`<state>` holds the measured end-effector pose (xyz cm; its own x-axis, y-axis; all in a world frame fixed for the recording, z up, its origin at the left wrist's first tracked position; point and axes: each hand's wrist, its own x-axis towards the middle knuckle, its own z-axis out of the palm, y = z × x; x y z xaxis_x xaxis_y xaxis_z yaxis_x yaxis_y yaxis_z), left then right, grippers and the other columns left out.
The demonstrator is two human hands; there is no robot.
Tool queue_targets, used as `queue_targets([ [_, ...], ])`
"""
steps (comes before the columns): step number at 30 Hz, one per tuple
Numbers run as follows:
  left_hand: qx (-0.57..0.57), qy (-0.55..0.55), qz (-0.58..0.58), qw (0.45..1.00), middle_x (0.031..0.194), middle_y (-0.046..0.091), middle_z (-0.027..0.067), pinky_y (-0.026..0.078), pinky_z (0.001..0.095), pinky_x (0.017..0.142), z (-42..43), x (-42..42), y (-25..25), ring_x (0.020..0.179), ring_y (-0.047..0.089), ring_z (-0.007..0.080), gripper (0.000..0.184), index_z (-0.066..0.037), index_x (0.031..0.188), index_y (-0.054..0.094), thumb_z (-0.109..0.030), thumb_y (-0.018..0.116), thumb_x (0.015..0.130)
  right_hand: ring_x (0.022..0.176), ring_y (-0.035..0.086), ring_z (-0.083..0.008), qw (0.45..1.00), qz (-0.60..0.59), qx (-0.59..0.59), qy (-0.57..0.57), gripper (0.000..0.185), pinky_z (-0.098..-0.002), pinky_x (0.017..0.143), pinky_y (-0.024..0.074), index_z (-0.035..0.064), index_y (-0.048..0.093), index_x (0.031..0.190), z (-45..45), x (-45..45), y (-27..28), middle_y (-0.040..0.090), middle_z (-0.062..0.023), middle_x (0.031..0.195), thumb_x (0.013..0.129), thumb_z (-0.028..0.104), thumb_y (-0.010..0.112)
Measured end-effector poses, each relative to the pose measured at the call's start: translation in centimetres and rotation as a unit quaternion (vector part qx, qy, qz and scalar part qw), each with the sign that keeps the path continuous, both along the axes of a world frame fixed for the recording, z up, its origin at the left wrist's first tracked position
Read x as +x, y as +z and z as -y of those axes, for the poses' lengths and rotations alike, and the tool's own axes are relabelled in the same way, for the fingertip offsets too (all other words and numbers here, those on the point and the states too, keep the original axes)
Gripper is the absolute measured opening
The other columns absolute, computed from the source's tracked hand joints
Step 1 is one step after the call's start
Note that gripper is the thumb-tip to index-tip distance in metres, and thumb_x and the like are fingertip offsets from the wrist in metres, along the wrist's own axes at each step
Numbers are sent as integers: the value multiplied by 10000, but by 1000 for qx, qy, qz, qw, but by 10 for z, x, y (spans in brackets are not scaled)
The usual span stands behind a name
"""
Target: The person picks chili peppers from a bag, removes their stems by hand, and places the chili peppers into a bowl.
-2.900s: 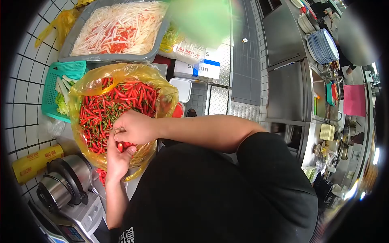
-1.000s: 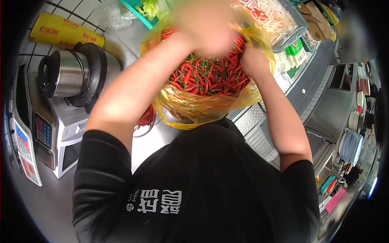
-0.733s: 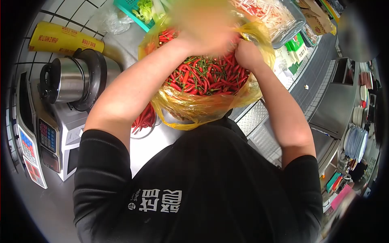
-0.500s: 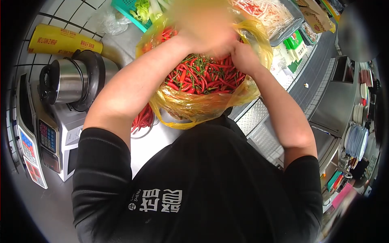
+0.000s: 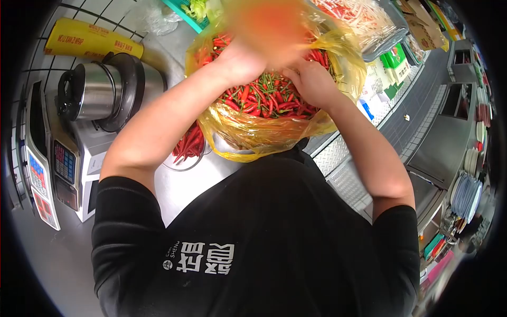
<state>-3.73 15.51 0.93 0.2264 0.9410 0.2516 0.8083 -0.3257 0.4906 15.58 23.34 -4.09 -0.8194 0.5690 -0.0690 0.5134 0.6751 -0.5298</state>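
Note:
A yellow plastic bag (image 5: 248,134) lies open on the counter, full of small red chili peppers (image 5: 264,103) with green stems. Over the chilies, my left hand (image 5: 244,61) reaches in from the left; a blurred patch covers its fingers. From the other side comes my right hand (image 5: 315,83), close to the left one. Its fingers are curled in just above the chilies, and whatever they pinch is hidden. Left of the bag, more red chilies (image 5: 188,145) sit in a clear bowl (image 5: 182,168).
On the left stand a steel pot-like appliance (image 5: 97,92), a scale (image 5: 64,161) and a yellow wrap box (image 5: 92,39). Behind the bag are a green basket (image 5: 185,15) with vegetables and a clear tray (image 5: 388,39) of pale and red strips. Stacked plates (image 5: 467,194) are far right.
The view has shifted slightly, so the bag sits farther right. My right hand has turned and moved a little lower, with its thumb now showing. Both hands stay over the chilies.

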Motion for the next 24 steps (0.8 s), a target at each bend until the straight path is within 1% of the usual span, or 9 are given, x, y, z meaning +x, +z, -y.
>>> queue_targets([
  [2, -74, 23, -62, 995, 1023, 523, 78, 398, 390, 877, 13, -6, 0, 1028, 503, 284, 166, -44, 967, 623, -89, 630, 807, 859, 635, -401, 998, -51, -28, 3, 323, -498, 761, 486, 18, 600, 1009, 10, -4, 10, 653, -227, 851, 951, 331, 545],
  [6, 61, 22, -3, 998, 1003, 579, 136, 436, 407, 834, 41, -18, -4, 986, 538, 330, 157, -10, 946, 600, -76, 647, 811, 754, 617, -378, 980, -141, -136, 15, 274, -426, 692, 478, 3, 624, 977, 25, -9, 38, 643, -212, 812, 950, 268, 559],
  [8, 92, 61, 30, 993, 932, 600, 165, 459, 399, 784, 51, -15, 1, 907, 557, 362, 128, 2, 948, 588, -62, 630, 845, 696, 614, -295, 971, -194, -140, 6, 254, -372, 667, 467, 1, 640, 967, 26, -13, 45, 638, -177, 765, 949, 245, 570],
  [12, 17, 212, 190, 958, 731, 600, 59, 454, 297, 632, 66, -18, -3, 667, 567, 189, 136, -15, 906, 581, -140, 571, 958, 641, 538, -105, 913, -230, -326, -83, 261, -293, 600, 439, -12, 638, 956, 20, -13, 45, 612, -26, 729, 953, 245, 597],
  [14, -87, 289, 446, 842, 703, 577, 15, 417, 245, 588, 69, -16, 6, 613, 522, 95, 161, -43, 872, 569, -164, 552, 978, 583, 459, -52, 862, -235, -433, -122, 244, -227, 538, 380, 7, 631, 960, 26, -12, 57, 560, 28, 715, 966, 247, 586],
  [18, -102, 230, 523, 814, 674, 561, 7, 430, 234, 560, 74, 16, 10, 567, 508, 93, 102, -50, 898, 552, -103, 524, 981, 533, 375, -11, 818, -271, -491, -124, 220, -187, 484, 295, 35, 621, 933, 47, -22, 73, 477, 73, 651, 966, 250, 589],
  [20, -90, 206, 515, 827, 714, 589, 24, 472, 267, 610, 77, 13, 3, 601, 543, 111, 62, -18, 971, 570, -65, 530, 966, 518, 352, -12, 799, -238, -542, -103, 218, -191, 468, 270, 37, 621, 928, 47, -23, 78, 463, 76, 643, 964, 249, 589],
  [23, 55, 126, 257, 957, 877, 649, 97, 507, 301, 722, 81, 6, 7, 813, 647, 179, 256, 19, 1135, 585, -17, 590, 882, 491, 315, -16, 751, -192, -626, -88, 213, -201, 441, 228, 40, 621, 916, 45, -22, 83, 442, 77, 630, 962, 246, 586],
  [24, 53, 127, 259, 956, 877, 649, 97, 507, 301, 722, 82, 7, 5, 813, 647, 179, 256, 19, 1135, 585, -17, 590, 882, 479, 301, -20, 723, -178, -661, -90, 212, -208, 431, 210, 42, 622, 910, 45, -22, 84, 435, 76, 626, 962, 244, 583],
])
